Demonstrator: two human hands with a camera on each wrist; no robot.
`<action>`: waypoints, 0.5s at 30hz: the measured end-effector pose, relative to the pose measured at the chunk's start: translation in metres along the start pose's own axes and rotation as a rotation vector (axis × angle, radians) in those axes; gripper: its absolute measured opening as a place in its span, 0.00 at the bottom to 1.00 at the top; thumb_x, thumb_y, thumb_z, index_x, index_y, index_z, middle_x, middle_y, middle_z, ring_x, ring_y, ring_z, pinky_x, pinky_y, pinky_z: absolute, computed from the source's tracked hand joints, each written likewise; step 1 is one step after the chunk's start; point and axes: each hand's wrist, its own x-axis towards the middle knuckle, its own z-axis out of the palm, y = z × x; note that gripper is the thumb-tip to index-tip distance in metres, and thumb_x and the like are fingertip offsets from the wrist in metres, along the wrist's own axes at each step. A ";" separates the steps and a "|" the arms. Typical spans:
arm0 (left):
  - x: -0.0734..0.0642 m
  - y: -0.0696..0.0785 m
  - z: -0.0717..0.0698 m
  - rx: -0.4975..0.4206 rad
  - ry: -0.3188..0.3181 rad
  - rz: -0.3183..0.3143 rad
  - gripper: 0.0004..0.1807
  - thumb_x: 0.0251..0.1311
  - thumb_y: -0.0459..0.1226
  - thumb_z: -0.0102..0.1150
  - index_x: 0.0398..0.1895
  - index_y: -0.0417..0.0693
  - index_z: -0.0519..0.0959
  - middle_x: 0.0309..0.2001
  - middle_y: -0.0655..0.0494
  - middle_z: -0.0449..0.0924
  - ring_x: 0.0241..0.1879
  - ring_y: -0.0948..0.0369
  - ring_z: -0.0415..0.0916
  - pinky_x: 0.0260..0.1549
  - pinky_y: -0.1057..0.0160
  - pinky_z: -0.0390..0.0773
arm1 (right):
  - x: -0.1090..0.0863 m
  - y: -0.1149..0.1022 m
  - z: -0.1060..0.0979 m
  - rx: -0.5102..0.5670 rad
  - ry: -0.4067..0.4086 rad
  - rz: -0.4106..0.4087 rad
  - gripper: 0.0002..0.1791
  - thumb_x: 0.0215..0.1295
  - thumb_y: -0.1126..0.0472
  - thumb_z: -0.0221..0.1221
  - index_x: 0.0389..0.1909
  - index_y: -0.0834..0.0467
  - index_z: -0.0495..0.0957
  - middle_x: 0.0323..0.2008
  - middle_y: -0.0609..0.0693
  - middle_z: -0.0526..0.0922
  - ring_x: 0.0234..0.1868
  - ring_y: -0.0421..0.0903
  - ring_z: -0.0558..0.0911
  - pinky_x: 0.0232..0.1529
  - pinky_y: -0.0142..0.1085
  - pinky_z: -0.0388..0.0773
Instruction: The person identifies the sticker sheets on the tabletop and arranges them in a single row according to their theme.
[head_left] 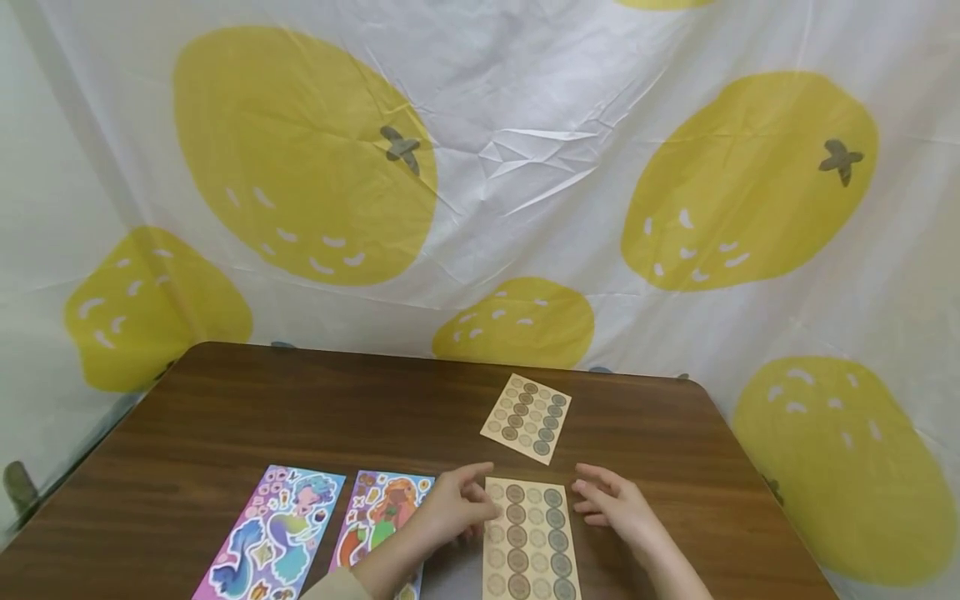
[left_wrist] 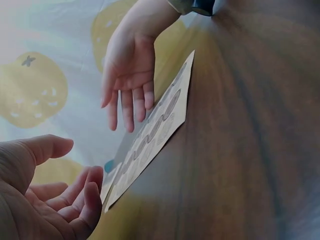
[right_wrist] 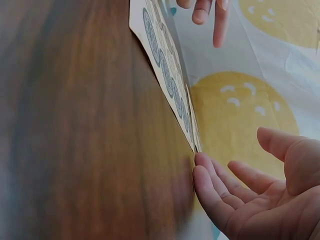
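Note:
A cream sheet of round brown and grey stickers (head_left: 528,542) lies flat on the table between my two hands. My left hand (head_left: 456,504) hovers at its left edge, fingers loosely bent and thumb apart; whether a fingertip touches the paper I cannot tell. Off the right edge is my right hand (head_left: 617,507), fingers spread and relaxed, holding nothing. Both wrist views show the sheet edge-on, with the left hand (left_wrist: 55,200) and right hand (right_wrist: 255,190) having gaps between thumb and fingers. Farther back lies a second sheet of round stickers (head_left: 527,418), turned at an angle.
Two colourful mermaid sticker sheets (head_left: 273,533) (head_left: 382,508) lie at the left, the nearer one partly behind my left forearm. The dark wooden table (head_left: 337,408) has rounded back corners. A white cloth with yellow fruit prints (head_left: 465,208) hangs behind it.

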 end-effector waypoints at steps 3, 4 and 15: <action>0.006 -0.001 -0.003 0.021 0.014 0.011 0.38 0.48 0.29 0.66 0.66 0.32 0.64 0.28 0.54 0.80 0.17 0.61 0.72 0.14 0.66 0.73 | 0.003 -0.001 0.000 0.012 0.028 -0.006 0.26 0.69 0.61 0.55 0.63 0.70 0.66 0.56 0.69 0.74 0.44 0.56 0.82 0.42 0.45 0.81; 0.008 -0.001 -0.004 0.031 0.018 0.015 0.38 0.48 0.29 0.67 0.66 0.32 0.64 0.29 0.54 0.80 0.17 0.61 0.72 0.14 0.65 0.74 | 0.004 -0.001 0.000 0.020 0.033 -0.011 0.26 0.70 0.61 0.55 0.64 0.70 0.66 0.56 0.70 0.73 0.45 0.57 0.82 0.43 0.45 0.80; 0.024 -0.002 -0.014 0.138 0.067 0.087 0.39 0.46 0.31 0.70 0.64 0.31 0.66 0.46 0.39 0.78 0.39 0.50 0.78 0.29 0.61 0.79 | 0.017 -0.006 -0.001 0.088 0.058 -0.025 0.29 0.71 0.61 0.52 0.67 0.72 0.58 0.61 0.74 0.65 0.55 0.64 0.75 0.51 0.46 0.76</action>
